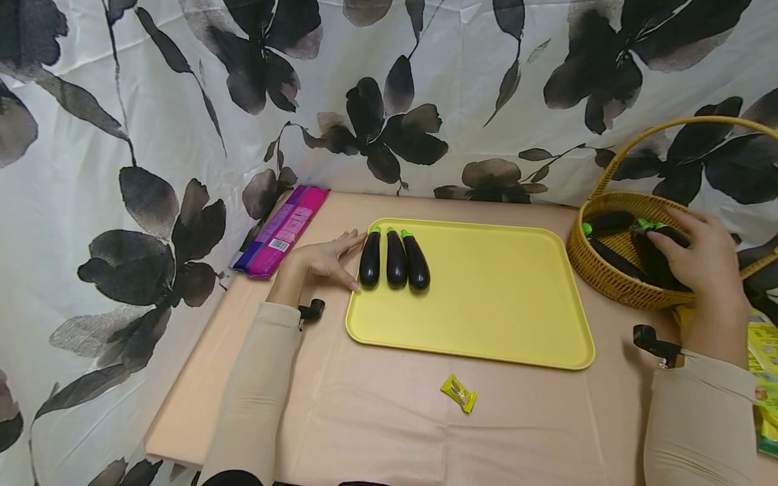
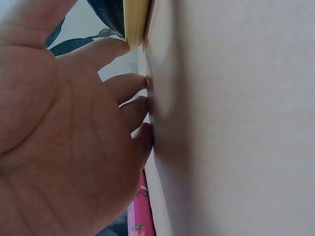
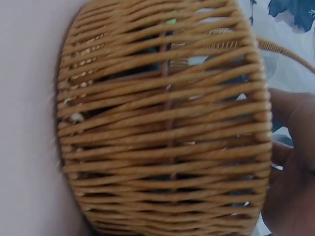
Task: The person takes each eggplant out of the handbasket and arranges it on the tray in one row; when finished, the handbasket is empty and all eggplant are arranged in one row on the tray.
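Observation:
Three dark purple eggplants with green stem ends lie side by side near the left end of a yellow tray (image 1: 486,297): a left one (image 1: 369,260), a middle one (image 1: 396,262) and a right one (image 1: 417,263). Beside them my left hand (image 1: 322,260) rests at the tray's left edge, fingers spread and fingertips down on the table, holding nothing. Over on the right, my right hand (image 1: 705,253) reaches into a wicker basket (image 1: 608,283) and pinches an eggplant (image 1: 673,235) between thumb and fingers. More eggplants (image 1: 616,260) lie in the basket. The wicker side hides much of that hand in the right wrist view.
A pink and purple packet (image 1: 282,229) lies at the table's left edge. In front of the tray sits a small yellow wrapped candy (image 1: 458,393). The basket's tall handle (image 1: 620,155) arches over it. Yellow-green packaging (image 1: 766,378) shows at the far right. Floral cloth hangs behind.

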The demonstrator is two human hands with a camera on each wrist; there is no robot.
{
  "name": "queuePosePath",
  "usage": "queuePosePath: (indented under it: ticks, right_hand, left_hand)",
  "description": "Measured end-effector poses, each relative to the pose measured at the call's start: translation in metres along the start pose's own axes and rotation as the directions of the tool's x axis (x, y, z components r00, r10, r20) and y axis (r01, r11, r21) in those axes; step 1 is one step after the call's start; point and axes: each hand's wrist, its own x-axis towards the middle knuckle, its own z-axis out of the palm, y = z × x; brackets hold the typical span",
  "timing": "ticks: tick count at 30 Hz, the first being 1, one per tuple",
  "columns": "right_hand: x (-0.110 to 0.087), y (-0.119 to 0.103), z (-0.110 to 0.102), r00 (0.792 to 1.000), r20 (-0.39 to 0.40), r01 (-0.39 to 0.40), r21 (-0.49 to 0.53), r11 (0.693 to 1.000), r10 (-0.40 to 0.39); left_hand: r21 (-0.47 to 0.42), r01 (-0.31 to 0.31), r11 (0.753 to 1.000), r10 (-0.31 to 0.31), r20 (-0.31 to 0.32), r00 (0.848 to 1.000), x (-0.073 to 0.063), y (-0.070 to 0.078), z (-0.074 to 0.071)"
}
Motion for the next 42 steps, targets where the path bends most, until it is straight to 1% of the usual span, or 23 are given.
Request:
queuePosePath:
  ticks: [4, 9, 12, 16, 19, 23, 27, 30, 34, 38, 42]
  right_hand:
    - [-0.001, 0.008, 0.002, 0.999, 0.011, -0.04, 0.0, 0.999, 0.04]
    - [0.001, 0.016, 0.003, 0.996, 0.04, -0.084, -0.035, 0.996, 0.085]
    - [0.002, 0.019, 0.004, 0.995, 0.052, -0.081, -0.071, 0.994, 0.085]
    - [0.003, 0.022, 0.007, 0.996, 0.067, -0.056, -0.122, 0.991, 0.065]
    - [0.004, 0.023, 0.008, 0.995, 0.073, -0.056, -0.128, 0.99, 0.066]
    - [0.005, 0.023, 0.01, 0.992, 0.07, -0.093, -0.124, 0.988, 0.103]
    - [0.006, 0.022, 0.011, 0.986, 0.065, -0.139, -0.157, 0.978, 0.15]
    - [0.006, 0.022, 0.011, 0.984, 0.06, -0.154, -0.174, 0.973, 0.166]
    - [0.005, 0.022, 0.009, 0.981, 0.07, -0.165, -0.165, 0.972, 0.179]
    - [0.003, 0.018, 0.006, 0.974, 0.084, -0.198, -0.13, 0.972, 0.21]
    - [0.003, 0.014, 0.004, 0.976, 0.079, -0.195, -0.083, 0.977, 0.202]
  left_hand:
    - [-0.003, -0.002, 1.0, 0.002, 0.001, 1.0, 0.001, -0.001, 0.0]
    - [0.003, -0.003, 1.0, 0.003, -0.005, 1.0, 0.001, -0.001, 0.001]
    - [0.008, -0.002, 1.0, 0.002, -0.008, 1.0, 0.0, 0.001, 0.001]
    - [0.008, 0.001, 1.0, -0.001, -0.005, 1.0, 0.0, 0.002, 0.0]
    - [0.006, 0.002, 1.0, -0.002, 0.0, 1.0, 0.001, 0.002, 0.0]
    - [0.009, 0.005, 1.0, -0.005, 0.004, 1.0, 0.0, 0.003, -0.001]
    - [0.006, 0.008, 1.0, -0.008, 0.001, 1.0, 0.0, 0.003, -0.001]
    - [0.001, 0.012, 1.0, -0.012, -0.001, 1.0, -0.001, 0.004, -0.001]
    - [0.001, 0.014, 1.0, -0.014, -0.001, 1.0, -0.001, 0.006, -0.001]
    - [-0.004, 0.018, 1.0, -0.018, -0.001, 1.0, -0.001, 0.005, -0.001]
    - [-0.002, 0.022, 1.0, -0.022, -0.001, 1.0, -0.001, 0.004, -0.001]
